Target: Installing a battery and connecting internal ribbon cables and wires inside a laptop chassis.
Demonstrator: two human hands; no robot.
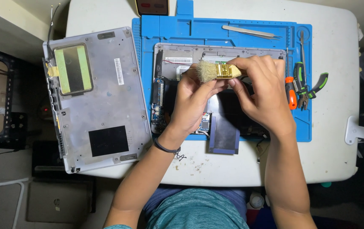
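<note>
Head | brush (216,71) gripped by right hand (261,91) fingers | left hand (192,101) fingers pinch bristles

Bright overhead light, sharp in the middle, murky round the edges.

Lit evenly from above, so only short soft shadows right under the left hand (192,101) and right hand (260,91), falling onto the opened laptop (177,63) beneath them. Mild glare off the white table (339,63) to the right of the hands, and a faint sheen on the grey cover (105,106) to the left. Good focus on the brush (216,71) between the fingers, bristles crisp. No motion blur worth mentioning. Goes dim fast beyond the table: floor far left and far right nearly black, detail lost. Slight wide-angle bend at the table corners, forearms stretched toward the bottom.
</note>
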